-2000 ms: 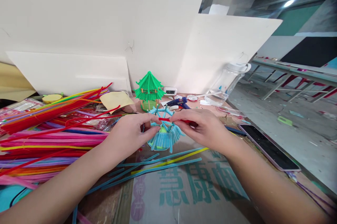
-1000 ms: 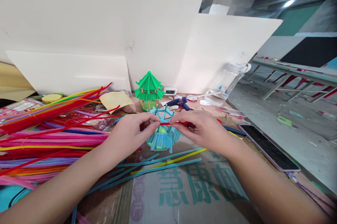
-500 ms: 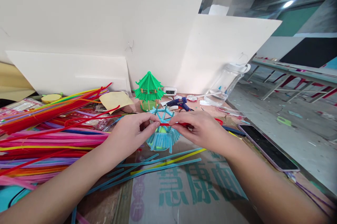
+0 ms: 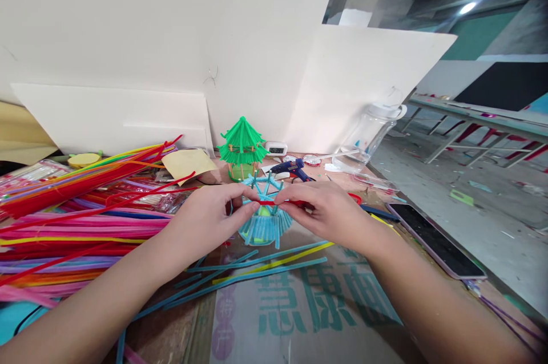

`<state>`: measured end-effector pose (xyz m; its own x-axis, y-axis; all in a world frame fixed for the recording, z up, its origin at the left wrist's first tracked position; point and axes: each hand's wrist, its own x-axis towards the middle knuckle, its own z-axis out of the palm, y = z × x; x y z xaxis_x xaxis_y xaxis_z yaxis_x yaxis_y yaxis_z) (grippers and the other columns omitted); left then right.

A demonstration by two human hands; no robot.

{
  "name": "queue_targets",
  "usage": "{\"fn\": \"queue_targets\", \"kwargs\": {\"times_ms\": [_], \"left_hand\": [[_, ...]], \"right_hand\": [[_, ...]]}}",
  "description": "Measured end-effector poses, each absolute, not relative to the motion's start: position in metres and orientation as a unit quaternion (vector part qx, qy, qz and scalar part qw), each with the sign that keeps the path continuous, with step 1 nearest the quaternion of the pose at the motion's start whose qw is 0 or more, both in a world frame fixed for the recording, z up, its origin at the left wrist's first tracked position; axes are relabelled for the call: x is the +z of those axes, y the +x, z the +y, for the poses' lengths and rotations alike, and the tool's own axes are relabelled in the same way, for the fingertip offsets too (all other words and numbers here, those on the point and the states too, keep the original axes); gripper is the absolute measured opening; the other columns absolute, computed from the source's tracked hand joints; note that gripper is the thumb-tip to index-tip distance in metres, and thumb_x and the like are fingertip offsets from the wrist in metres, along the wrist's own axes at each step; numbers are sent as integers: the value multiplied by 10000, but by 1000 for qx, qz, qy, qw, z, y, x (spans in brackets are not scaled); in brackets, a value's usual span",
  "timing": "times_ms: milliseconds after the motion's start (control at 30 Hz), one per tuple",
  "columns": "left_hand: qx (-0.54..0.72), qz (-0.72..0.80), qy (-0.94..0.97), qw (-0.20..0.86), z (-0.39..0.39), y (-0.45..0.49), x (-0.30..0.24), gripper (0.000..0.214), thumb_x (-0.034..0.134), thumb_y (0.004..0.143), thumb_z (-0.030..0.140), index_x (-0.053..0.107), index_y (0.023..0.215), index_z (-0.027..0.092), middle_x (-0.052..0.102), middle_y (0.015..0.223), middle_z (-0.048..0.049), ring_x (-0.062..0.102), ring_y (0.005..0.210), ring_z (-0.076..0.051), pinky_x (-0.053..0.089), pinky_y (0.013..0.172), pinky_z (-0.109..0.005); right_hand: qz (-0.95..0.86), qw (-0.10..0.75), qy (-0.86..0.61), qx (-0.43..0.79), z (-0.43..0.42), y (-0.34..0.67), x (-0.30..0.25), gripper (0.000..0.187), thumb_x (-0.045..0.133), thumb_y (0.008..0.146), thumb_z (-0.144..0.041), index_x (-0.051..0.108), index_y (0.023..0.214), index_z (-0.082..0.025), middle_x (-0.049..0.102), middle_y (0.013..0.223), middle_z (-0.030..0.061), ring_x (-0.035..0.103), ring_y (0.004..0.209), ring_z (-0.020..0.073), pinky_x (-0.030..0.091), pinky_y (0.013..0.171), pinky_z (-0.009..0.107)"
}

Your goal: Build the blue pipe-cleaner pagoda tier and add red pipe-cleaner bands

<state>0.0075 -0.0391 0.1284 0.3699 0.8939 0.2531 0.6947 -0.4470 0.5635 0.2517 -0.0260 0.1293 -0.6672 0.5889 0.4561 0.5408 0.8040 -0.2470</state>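
A red pipe cleaner (image 4: 267, 202) is stretched level between my two hands. My left hand (image 4: 220, 210) pinches its left part between thumb and fingertips, and my right hand (image 4: 321, 207) pinches it a short way to the right. Just behind and below the fingers stands a light-blue pipe-cleaner pavilion (image 4: 264, 230) with a fringed roof and upright stubs on top; my hands partly hide it, and I cannot tell if they touch it. Farther back is a finished-looking green pavilion (image 4: 242, 141) with a two-tier roof. Loose blue and yellow pipe cleaners (image 4: 274, 266) lie in front.
Bundles of coloured pipe cleaners (image 4: 85, 227) cover the left side. A blue glue gun (image 4: 289, 167), a small digital clock (image 4: 276, 149) and a clear plastic jug (image 4: 368, 136) stand at the back. A phone (image 4: 436, 238) lies by the right edge. White boards (image 4: 257, 39) rise behind.
Almost nothing differs. Both hands keep their pinch on the red pipe cleaner, with only a slight shift of the fingers.
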Motion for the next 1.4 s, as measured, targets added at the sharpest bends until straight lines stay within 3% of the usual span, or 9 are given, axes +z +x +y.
{"fn": "queue_targets", "kwargs": {"times_ms": [433, 1033, 1267, 1400], "left_hand": [[285, 474, 814, 178, -38, 10, 123, 291, 527, 970, 414, 755, 983, 233, 595, 620, 49, 513, 551, -122, 320, 541, -235], [284, 471, 818, 165, -39, 9, 122, 287, 534, 979, 412, 759, 1007, 236, 615, 631, 45, 540, 559, -125, 339, 536, -233], [340, 403, 845, 95, -57, 15, 120, 327, 517, 1007, 323, 709, 1269, 281, 796, 1068, -16, 728, 861, -172, 516, 726, -250], [352, 385, 851, 68, -63, 16, 120, 318, 516, 1013, 306, 719, 1256, 274, 806, 1016, -19, 733, 811, -165, 524, 691, -244]], "right_hand": [[-905, 258, -338, -10, -31, 245, 128, 143, 558, 958, -198, 680, 1032, -189, 760, 901, 27, 683, 785, 166, 429, 687, 273], [-898, 269, -346, -46, -34, 240, 130, 79, 557, 924, -170, 631, 933, -196, 681, 716, -12, 609, 626, 140, 375, 625, 257], [-896, 285, -333, -72, -44, 238, 139, 88, 546, 944, -166, 632, 929, -183, 707, 783, 10, 611, 634, 134, 384, 622, 267], [-890, 297, -330, -101, -51, 237, 143, 101, 536, 956, -163, 626, 919, -190, 704, 764, 8, 616, 641, 135, 392, 618, 267]]}}
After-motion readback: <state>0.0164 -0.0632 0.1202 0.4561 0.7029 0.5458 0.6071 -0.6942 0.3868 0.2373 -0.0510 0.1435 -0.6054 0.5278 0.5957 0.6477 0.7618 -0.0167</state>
